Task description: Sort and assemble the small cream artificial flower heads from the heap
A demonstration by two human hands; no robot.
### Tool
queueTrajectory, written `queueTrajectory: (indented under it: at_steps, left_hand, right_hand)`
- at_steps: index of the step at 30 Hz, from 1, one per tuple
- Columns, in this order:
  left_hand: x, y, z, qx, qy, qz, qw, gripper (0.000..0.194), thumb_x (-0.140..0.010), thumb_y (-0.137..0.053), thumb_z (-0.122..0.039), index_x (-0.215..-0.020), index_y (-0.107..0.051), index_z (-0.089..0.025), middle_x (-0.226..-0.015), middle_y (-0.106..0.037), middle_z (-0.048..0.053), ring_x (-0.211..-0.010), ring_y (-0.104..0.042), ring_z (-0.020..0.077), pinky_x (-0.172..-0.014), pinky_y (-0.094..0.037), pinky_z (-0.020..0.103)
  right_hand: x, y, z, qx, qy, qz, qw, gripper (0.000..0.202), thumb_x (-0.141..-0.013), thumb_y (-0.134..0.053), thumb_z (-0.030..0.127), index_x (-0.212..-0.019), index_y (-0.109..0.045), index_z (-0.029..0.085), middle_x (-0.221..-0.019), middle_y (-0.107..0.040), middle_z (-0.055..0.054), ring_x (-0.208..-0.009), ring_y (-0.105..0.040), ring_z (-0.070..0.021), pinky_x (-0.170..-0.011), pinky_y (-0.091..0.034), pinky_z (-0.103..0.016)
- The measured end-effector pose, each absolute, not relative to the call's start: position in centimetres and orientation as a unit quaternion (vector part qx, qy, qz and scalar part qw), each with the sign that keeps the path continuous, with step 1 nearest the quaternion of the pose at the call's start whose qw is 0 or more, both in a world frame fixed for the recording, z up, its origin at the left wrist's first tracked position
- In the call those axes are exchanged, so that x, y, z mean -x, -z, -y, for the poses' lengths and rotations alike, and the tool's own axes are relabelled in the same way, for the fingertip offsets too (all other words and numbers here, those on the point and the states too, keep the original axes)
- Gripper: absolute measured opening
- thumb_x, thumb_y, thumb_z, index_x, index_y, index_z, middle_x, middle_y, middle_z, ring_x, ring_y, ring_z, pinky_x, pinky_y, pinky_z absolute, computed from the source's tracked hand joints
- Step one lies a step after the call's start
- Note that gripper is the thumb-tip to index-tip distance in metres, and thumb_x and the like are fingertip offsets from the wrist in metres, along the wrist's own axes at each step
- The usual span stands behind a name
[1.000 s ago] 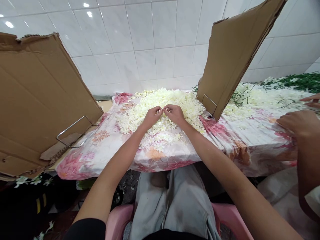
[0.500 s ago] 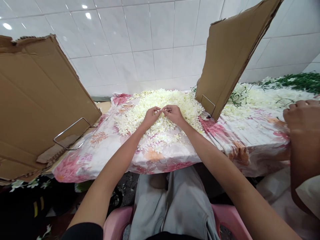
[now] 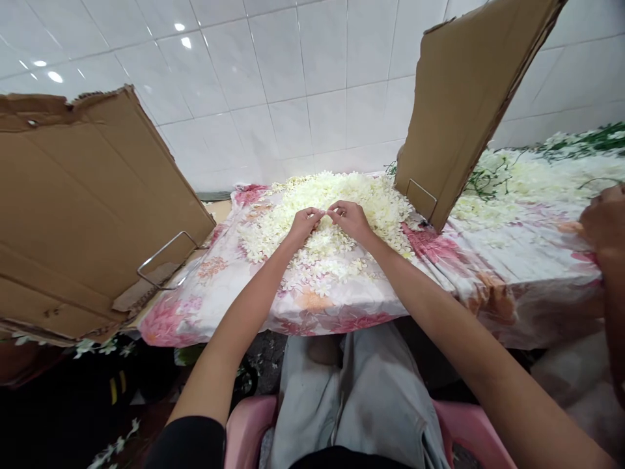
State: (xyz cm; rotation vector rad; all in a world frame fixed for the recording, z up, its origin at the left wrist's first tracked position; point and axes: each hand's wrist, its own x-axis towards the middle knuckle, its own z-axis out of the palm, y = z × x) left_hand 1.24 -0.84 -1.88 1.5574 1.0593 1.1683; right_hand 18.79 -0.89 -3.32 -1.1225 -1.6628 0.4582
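A heap of small cream-white artificial flowers [image 3: 342, 189] is spread over a floral tablecloth [image 3: 224, 306]. Both of my hands are over the front of this heap, fingertips almost meeting. My left hand [image 3: 303, 225] is closed in a pinch. Opposite it, my right hand [image 3: 349, 218] pinches too, thumb against forefinger. A tiny pale bit shows between the fingertips, too small to name; it may be one of the flowers. Loose blossoms [image 3: 319, 283] lie nearer the table edge, below my wrists.
Cardboard panels with wire brackets stand on both sides, a left panel [image 3: 88, 215] and a right panel [image 3: 469, 98]. Beyond the right one are more white flowers [image 3: 541, 179], green stems [image 3: 596, 140] and another person's hand [image 3: 605, 215]. A tiled wall [image 3: 293, 85] closes the back.
The view has swung slightly left, so everything sits further right in the picture. My hands stay pinched over the heap, fingertips slightly further apart. The other person's arm shows less.
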Motion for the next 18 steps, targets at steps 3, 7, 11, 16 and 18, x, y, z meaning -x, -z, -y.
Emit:
queueTrajectory:
  at_steps: [3, 7, 11, 16, 18]
  left_hand:
    - [-1.2, 1.6, 1.3, -0.612, -0.480, -0.429, 0.458, 0.053, -0.083, -0.077, -0.066, -0.074, -0.049, -0.022, -0.053, -0.040, -0.008, -0.048, -0.033, 0.0069, -0.050, -0.030, 0.025]
    - [-1.1, 1.8, 1.6, -0.622, -0.471, -0.440, 0.445, 0.054, -0.091, -0.069, -0.068, -0.074, -0.044, -0.023, -0.057, -0.042, -0.006, -0.051, -0.034, 0.0076, -0.052, -0.031, 0.026]
    - [-1.2, 1.9, 1.6, -0.631, -0.471, -0.435, 0.437, 0.053, -0.092, -0.068, -0.066, -0.074, -0.042, -0.024, -0.057, -0.036, -0.007, -0.051, -0.030, 0.0081, -0.053, -0.028, 0.027]
    - [-1.1, 2.1, 1.1, -0.623, -0.467, -0.420, 0.466, 0.052, -0.081, -0.079, -0.066, -0.076, -0.054, -0.021, -0.053, -0.032, -0.009, -0.049, -0.026, 0.0075, -0.051, -0.023, 0.025]
    - [-1.0, 2.1, 1.0, -0.622, -0.470, -0.411, 0.473, 0.051, -0.079, -0.081, -0.065, -0.076, -0.058, -0.020, -0.053, -0.033, -0.008, -0.049, -0.027, 0.0068, -0.051, -0.022, 0.024]
  right_hand:
    - [-18.4, 3.7, 0.6, 0.437, -0.216, 0.697, 0.526, 0.022, -0.085, -0.068, 0.037, -0.092, -0.076, 0.018, -0.067, -0.069, -0.002, -0.064, -0.064, -0.0197, -0.061, -0.044, -0.029]
    - [-18.3, 3.9, 0.6, 0.423, -0.217, 0.700, 0.534, 0.026, -0.085, -0.069, 0.038, -0.095, -0.078, 0.017, -0.071, -0.071, -0.003, -0.060, -0.060, -0.0180, -0.060, -0.042, -0.029]
    - [-18.4, 3.4, 1.4, 0.452, -0.161, 0.704, 0.523, 0.025, -0.084, -0.071, 0.033, -0.103, -0.079, 0.019, -0.080, -0.074, -0.003, -0.060, -0.057, -0.0174, -0.061, -0.041, -0.030]
    - [-18.5, 2.6, 2.4, 0.447, -0.077, 0.737, 0.501, 0.028, -0.089, -0.071, 0.028, -0.115, -0.077, 0.022, -0.091, -0.076, -0.004, -0.075, -0.064, -0.0210, -0.072, -0.044, -0.032]
    - [-18.6, 2.5, 2.5, 0.454, -0.052, 0.742, 0.490, 0.016, -0.093, -0.067, 0.029, -0.100, -0.079, 0.021, -0.095, -0.076, -0.006, -0.082, -0.065, -0.0221, -0.074, -0.044, -0.032]
